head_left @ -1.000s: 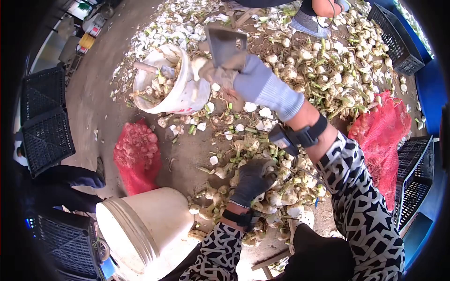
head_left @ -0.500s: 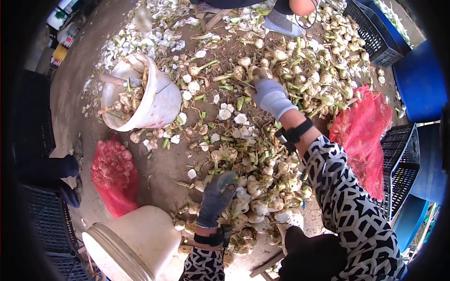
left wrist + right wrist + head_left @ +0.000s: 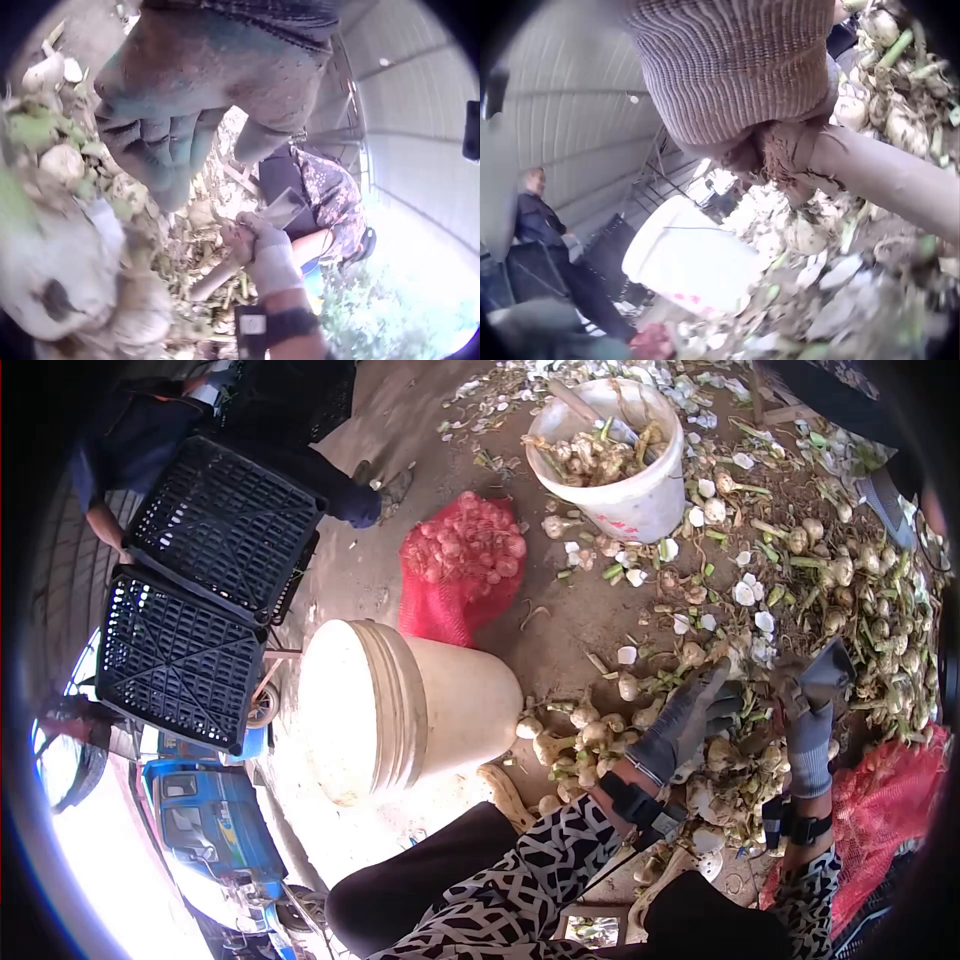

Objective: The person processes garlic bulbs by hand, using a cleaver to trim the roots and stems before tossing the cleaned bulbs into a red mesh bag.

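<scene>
My gloved left hand (image 3: 690,720) is spread above a heap of garlic bulbs (image 3: 720,760), its palm and fingers holding nothing in the left wrist view. Just right of it, my gloved right hand (image 3: 800,700) grips a square-bladed metal tool (image 3: 830,668). The tool's round wooden handle (image 3: 892,176) sticks out of the fist in the right wrist view. Reddish-brown shreds (image 3: 780,154) show at that grip. More garlic with stalks (image 3: 880,600) lies in a pile beyond the right hand.
A white bucket (image 3: 640,500) with trimmed garlic and a wooden-handled tool stands ahead. Left of it lie a red mesh bag (image 3: 460,600) of bulbs and a large white pail (image 3: 470,705). Black crates (image 3: 220,530) are at the left. Another red bag (image 3: 890,800) lies at the right.
The head view has swung left. My right hand came from beside the bucket to the far pile, then back near my left hand. The left hand rose off the garlic and its fingers straightened.
</scene>
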The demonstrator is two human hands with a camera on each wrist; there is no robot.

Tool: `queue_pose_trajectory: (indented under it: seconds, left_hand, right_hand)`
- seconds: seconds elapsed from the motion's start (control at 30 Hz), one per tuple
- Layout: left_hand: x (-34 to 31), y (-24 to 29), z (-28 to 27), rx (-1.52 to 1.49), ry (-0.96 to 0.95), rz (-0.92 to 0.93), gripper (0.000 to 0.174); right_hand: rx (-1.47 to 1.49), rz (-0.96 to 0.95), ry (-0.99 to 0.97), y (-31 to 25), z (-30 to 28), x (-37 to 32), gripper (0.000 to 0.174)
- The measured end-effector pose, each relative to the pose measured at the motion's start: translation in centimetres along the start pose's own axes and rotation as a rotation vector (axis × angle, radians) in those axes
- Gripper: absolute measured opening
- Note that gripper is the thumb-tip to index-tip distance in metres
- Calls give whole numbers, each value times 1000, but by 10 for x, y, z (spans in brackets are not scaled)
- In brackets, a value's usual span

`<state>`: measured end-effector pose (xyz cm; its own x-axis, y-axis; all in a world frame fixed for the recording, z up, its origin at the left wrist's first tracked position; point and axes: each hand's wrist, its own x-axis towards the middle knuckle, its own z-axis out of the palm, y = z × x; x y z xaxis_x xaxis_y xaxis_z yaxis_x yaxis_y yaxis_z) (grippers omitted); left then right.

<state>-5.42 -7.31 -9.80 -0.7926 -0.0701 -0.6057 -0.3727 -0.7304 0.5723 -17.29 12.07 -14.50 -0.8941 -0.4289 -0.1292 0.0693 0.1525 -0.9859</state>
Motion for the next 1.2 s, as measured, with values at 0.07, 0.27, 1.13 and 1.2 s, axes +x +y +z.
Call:
queue_pose_trajectory:
  seconds: [0.07, 0.27, 1.13, 1.2]
  left_hand:
    - [1, -32, -5, -58, -115, 234, 76]
    - [-59, 0, 28, 284, 40, 426, 65]
    - [-147, -33, 69, 991, 9, 515, 77]
    - [-151, -32, 71, 901, -64, 505, 83]
  right_hand:
    - [-46, -337, -179, -41, 15, -37, 16]
    - [-171, -544, -301, -130, 13, -66, 10]
    - [-565, -591, -288, -149, -17, -148, 19]
    - [-562, -600, -277, -150, -21, -149, 20]
